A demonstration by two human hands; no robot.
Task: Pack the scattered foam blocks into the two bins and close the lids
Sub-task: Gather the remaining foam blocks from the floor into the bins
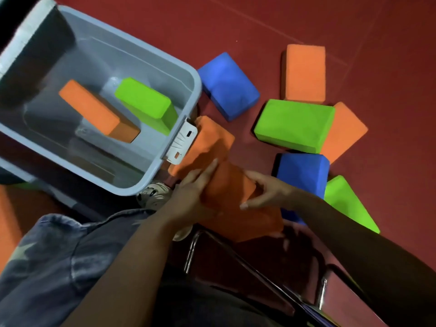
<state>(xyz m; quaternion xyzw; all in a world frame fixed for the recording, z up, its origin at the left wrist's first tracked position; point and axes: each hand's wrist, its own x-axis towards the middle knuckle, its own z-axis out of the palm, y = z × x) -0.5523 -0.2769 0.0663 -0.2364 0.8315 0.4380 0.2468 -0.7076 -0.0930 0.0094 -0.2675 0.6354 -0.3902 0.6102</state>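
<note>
I hold one orange foam block (232,185) between both hands, just beside the near right corner of the open grey bin (146,161). My left hand (188,197) lies against the block's left face with fingers extended; this grip is flat, not curled. My right hand (266,192) wraps the block's right edge, fingers curled round it, so this grip is clamped on the block. A second orange block (210,138) sits directly behind the held one, touching the bin's white latch (184,140). Inside the bin I see two blocks: an orange block (94,107) and a green block (146,102), side by side, both tilted on the bin floor. On the red floor (389,55) to the right lie the loose blocks: a blue block (227,84), a far orange block (305,72), a large green block (295,125) overlapping another orange block (346,131), a second blue block (303,171), and a green block (349,201) behind my right forearm.
</note>
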